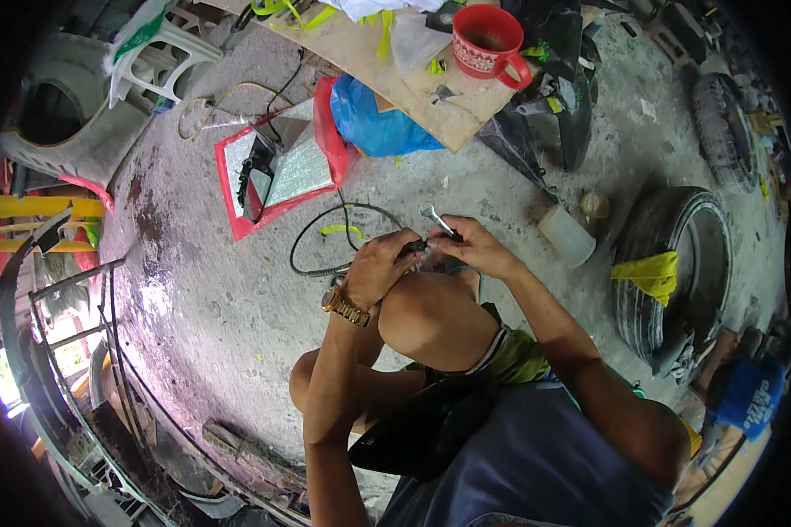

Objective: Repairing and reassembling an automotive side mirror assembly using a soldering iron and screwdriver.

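Observation:
My right hand (476,248) is closed around a metal open-end wrench (430,213), whose bright jaw points up and away from me. Just beside it, above my raised knee, my left hand (380,266) grips a small dark part (413,249); the fingers hide most of it, so its kind is unclear. The two hands nearly meet at this part. A black cord (294,243) with a ribbed sleeve loops over the concrete floor and runs in beneath my left hand. A gold-coloured watch (344,306) is on my left wrist.
Ahead lies a red-edged silver bag (304,167) with a black tool on it, beside a blue plastic bag (380,119). A red mug (486,46) stands on a wooden board (417,88). Tyres (628,263) stand right, near a whitish container (567,235). Metal framing (70,281) rises left.

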`<state>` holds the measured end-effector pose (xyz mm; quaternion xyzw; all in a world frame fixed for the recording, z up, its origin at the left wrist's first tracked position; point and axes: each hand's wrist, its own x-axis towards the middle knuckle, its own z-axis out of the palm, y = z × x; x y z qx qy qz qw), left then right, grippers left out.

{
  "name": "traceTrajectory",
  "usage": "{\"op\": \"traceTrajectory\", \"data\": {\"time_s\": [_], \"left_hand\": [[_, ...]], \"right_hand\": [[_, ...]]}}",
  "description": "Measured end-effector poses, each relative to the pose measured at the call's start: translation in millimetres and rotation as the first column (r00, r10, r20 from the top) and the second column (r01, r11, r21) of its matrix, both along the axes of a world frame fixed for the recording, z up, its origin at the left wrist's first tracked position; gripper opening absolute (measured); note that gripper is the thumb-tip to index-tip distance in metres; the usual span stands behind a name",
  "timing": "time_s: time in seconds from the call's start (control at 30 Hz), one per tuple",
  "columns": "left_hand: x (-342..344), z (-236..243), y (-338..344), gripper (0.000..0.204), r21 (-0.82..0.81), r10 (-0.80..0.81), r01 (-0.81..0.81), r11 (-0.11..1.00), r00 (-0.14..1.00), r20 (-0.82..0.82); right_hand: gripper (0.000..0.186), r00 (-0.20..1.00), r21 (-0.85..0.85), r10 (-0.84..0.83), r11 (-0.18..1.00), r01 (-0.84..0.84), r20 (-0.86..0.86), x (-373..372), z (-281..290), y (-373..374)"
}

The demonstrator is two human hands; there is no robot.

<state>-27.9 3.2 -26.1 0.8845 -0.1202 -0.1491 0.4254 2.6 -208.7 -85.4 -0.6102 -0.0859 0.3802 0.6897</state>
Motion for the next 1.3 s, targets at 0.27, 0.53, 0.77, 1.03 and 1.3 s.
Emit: {"op": "traceTrajectory", "data": {"time_s": [0.27,0.53,0.77,1.03,1.3], "left_hand": [[-14,2,21,0.024,0.053,0.051,-0.053,0.997,0.998,0.045],[7,12,32,0.023,0.000,0.214,-0.217,0.976,0.965,0.151],[16,32,32,0.023,-0.005,0.301,-0.307,0.952,0.930,0.210],[12,31,36,0.023,-0.052,0.363,-0.362,0.931,0.893,0.268],[6,31,39,0.026,-0.048,0.361,-0.359,0.932,0.909,0.209]], "right_hand": [[0.022,0.999,-0.010,0.016,1.000,-0.016,0.046,0,10,37],[0.031,0.886,0.054,0.089,0.990,-0.127,0.456,54,28,53],[0.031,0.801,-0.187,0.363,0.932,-0.311,0.477,91,73,68],[0.026,0.689,-0.019,0.233,0.953,-0.303,0.686,92,73,74],[0.022,0.880,-0.015,0.255,0.962,-0.272,0.401,83,80,79]]}}
